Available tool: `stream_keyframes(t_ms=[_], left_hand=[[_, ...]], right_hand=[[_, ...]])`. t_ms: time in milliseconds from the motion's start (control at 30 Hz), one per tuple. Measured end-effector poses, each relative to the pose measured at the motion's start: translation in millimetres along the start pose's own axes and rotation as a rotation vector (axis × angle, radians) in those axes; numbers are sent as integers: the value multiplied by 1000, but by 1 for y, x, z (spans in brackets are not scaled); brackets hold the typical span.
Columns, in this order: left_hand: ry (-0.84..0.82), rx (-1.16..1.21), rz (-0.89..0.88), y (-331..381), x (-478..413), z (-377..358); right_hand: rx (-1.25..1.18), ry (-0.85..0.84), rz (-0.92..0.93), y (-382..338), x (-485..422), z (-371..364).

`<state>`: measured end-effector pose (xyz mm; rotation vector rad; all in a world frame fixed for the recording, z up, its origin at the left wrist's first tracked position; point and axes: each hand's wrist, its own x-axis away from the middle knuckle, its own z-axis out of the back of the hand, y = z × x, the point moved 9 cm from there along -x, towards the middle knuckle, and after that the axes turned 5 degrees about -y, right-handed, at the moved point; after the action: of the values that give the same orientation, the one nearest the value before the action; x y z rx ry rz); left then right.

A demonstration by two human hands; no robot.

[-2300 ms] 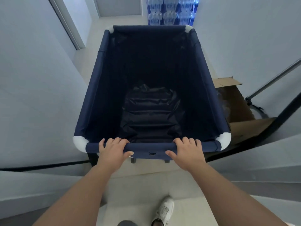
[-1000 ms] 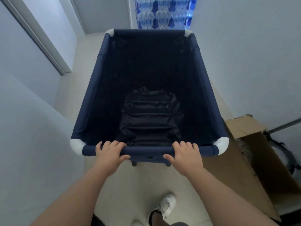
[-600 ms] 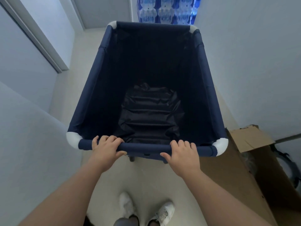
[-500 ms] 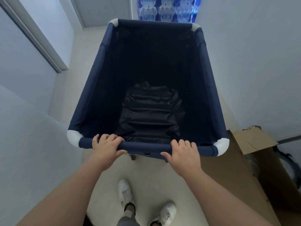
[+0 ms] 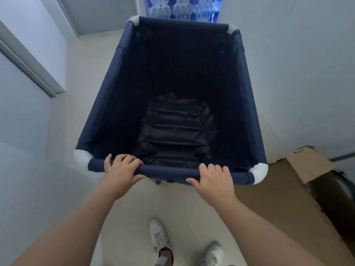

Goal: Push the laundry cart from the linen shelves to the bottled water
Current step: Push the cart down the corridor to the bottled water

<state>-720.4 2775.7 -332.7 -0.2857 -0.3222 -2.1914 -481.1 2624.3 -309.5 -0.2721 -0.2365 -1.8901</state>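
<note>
A deep navy fabric laundry cart (image 5: 107, 89) with white corner caps fills the middle of the view, with only dark crumpled lining at its bottom. My left hand (image 5: 120, 168) grips the near rim bar on its left part. My right hand (image 5: 214, 178) grips the same bar further right. Stacked packs of bottled water (image 5: 182, 7) in blue wrap stand right behind the cart's far rim at the top of the view. The cart's wheels are hidden.
A narrow corridor with pale walls close on both sides. A door frame (image 5: 28, 66) runs along the left wall. A flattened cardboard box (image 5: 288, 191) lies on the floor at the right, by the cart's near right corner. My white shoes (image 5: 159, 237) show below.
The cart has rolled forward down the corridor and its far rim now sits just in front of the water packs. The cardboard box has slid back beside me. Both hands keep their grip.
</note>
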Motion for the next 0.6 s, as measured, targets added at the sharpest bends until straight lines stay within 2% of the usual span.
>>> stream_keyframes(t_ms=[400,600], left_hand=[[0,11,-50,-27,-64,32],[6,25,-38,-20,-102,46]], right_hand=[[-13,-4,-54,-12,-64,20],[-5,40,-38,8,-102,33]])
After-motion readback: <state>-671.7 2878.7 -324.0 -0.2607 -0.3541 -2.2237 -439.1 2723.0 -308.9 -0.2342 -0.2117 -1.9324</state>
